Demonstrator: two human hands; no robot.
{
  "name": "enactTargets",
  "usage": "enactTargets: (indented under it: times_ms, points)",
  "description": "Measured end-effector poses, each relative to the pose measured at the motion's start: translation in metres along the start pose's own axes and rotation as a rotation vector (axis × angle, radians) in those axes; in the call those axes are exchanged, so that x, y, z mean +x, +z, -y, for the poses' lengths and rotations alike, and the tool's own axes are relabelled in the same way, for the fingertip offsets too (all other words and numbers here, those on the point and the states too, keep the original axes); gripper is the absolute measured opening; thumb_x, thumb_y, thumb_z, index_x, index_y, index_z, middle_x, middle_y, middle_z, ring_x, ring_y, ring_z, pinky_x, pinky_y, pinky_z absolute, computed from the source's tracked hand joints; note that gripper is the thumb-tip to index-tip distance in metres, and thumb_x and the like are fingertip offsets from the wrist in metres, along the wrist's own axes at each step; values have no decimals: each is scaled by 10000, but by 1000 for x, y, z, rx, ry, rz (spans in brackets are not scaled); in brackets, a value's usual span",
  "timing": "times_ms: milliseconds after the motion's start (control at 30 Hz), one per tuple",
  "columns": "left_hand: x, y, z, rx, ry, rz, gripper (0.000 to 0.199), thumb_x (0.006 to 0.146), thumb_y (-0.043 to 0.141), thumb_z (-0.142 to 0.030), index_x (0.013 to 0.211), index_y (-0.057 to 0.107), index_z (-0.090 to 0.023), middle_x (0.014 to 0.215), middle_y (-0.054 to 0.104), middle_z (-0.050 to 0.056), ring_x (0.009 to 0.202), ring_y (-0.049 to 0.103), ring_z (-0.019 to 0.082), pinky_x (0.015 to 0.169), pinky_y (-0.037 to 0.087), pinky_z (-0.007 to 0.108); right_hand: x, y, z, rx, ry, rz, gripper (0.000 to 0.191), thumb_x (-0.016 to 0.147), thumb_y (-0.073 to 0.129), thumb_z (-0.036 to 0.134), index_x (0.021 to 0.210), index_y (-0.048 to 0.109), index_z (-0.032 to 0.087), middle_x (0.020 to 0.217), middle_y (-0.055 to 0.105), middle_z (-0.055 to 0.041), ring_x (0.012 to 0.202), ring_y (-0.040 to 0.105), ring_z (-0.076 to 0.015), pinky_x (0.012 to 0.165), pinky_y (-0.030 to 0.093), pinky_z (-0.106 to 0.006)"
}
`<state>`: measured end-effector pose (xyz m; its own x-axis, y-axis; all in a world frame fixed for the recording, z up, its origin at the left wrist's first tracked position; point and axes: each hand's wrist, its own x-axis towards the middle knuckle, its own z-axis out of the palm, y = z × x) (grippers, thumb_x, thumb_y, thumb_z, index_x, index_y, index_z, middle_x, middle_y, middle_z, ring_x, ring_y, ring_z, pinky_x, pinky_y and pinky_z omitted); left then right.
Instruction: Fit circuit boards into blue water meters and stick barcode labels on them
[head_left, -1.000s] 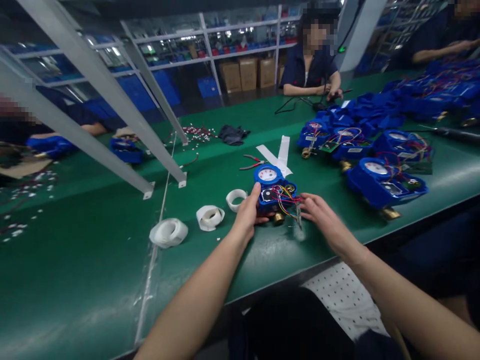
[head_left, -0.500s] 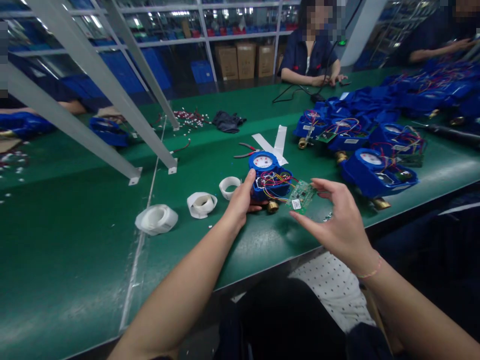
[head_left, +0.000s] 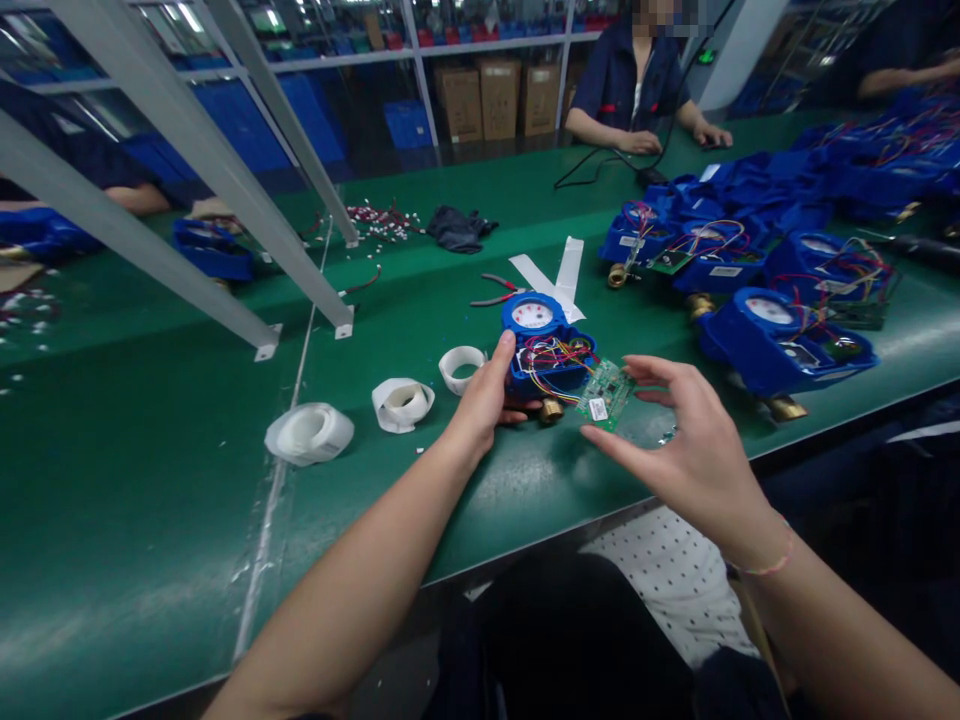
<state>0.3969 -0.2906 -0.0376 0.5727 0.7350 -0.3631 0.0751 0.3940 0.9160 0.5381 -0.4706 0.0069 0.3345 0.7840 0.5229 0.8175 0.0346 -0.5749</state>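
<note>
My left hand [head_left: 484, 400] is wrapped round the left side of a blue meter [head_left: 551, 375] with a round white dial, coloured wires in its open housing and a brass fitting below. Those wires run to a green circuit board [head_left: 606, 393] with a small white label. Between its thumb and fingers, my right hand [head_left: 675, 430] holds that board by its edges, just right of the meter. Behind the meter lie white strips [head_left: 568, 275] and red-handled pliers [head_left: 495, 292].
White tape rolls [head_left: 311, 435] stand left of my left hand on the green table [head_left: 172, 520]. Grey metal posts [head_left: 217, 170] rise at the left. Several blue meters [head_left: 784, 340] with wires lie at the right. Across the table sits a person [head_left: 630, 90]; a dark cloth [head_left: 459, 229] lies nearer.
The view has shifted slightly, so the meters at the right appear further right. The person across has moved their hands apart. Both my hands keep their holds on the meter and board.
</note>
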Motion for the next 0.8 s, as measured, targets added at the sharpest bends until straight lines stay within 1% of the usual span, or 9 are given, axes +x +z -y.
enactTargets:
  times_ms: [100, 233, 300, 500, 567, 633, 700, 733, 800]
  points:
    - [-5, 0, -3, 123, 19, -41, 844, 807, 402, -926, 1170, 643, -204, 988, 764, 117, 644, 726, 205, 434, 442, 234, 4, 2, -8, 378, 343, 96, 697, 723, 906, 482, 1295, 608, 217, 1224, 643, -98, 1136, 625, -275, 989, 567, -416]
    - [-14, 0, -7, 452, 147, -130, 786, 843, 357, -904, 1067, 574, -182, 826, 720, 91, 553, 693, 197, 462, 466, 264, 19, 1, -22, 1171, 940, 254, 589, 862, 680, 683, 1185, 665, 190, 1060, 677, -96, 952, 677, -196, 813, 617, -258]
    - [-17, 0, -8, 545, 179, -133, 750, 868, 329, -886, 1015, 548, -184, 748, 693, 69, 534, 682, 195, 501, 486, 278, 26, 0, -26, 1418, 1102, 259, 570, 898, 618, 694, 1151, 674, 186, 1014, 679, -94, 889, 681, -172, 746, 614, -213]
    - [-23, -1, -15, 722, 193, -145, 751, 923, 191, -842, 1006, 547, -187, 754, 704, 77, 579, 691, 215, 579, 495, 309, 30, 2, -25, 1601, 1188, 241, 530, 949, 579, 642, 1170, 654, 167, 998, 687, -107, 876, 688, -179, 734, 623, -230]
    - [-30, -1, -22, 987, 265, -246, 787, 925, 166, -837, 1017, 578, -172, 768, 708, 114, 669, 709, 264, 615, 484, 331, 28, 2, -25, 1617, 1183, 247, 532, 952, 578, 633, 1181, 651, 159, 1002, 691, -117, 876, 692, -186, 738, 625, -240]
    - [-41, 0, -30, 1255, 389, -437, 808, 916, 210, -844, 1075, 600, -154, 814, 714, 150, 761, 713, 314, 631, 465, 345, 26, 3, -25, 1634, 1156, 251, 520, 955, 589, 614, 1190, 653, 155, 1017, 700, -125, 891, 700, -191, 756, 624, -244]
    - [-52, 2, -36, 1347, 585, -555, 768, 928, 278, -821, 1128, 607, -156, 894, 719, 154, 808, 704, 314, 636, 449, 340, 23, 4, -24, 1646, 1108, 258, 501, 969, 584, 589, 1207, 655, 155, 1050, 711, -131, 925, 708, -193, 782, 621, -244]
    - [-57, 4, -37, 1312, 693, -528, 718, 943, 317, -792, 1131, 613, -166, 925, 718, 139, 817, 699, 292, 641, 447, 330, 21, 5, -22, 1647, 1081, 265, 486, 979, 575, 574, 1213, 657, 156, 1070, 717, -131, 946, 711, -194, 794, 619, -246]
    - [-62, 9, -35, 1140, 841, -324, 595, 964, 416, -722, 1121, 624, -187, 928, 711, 88, 807, 685, 232, 651, 451, 304, 18, 8, -17, 1642, 1024, 274, 455, 1003, 544, 549, 1238, 658, 176, 1120, 724, -115, 1005, 709, -195, 844, 615, -268]
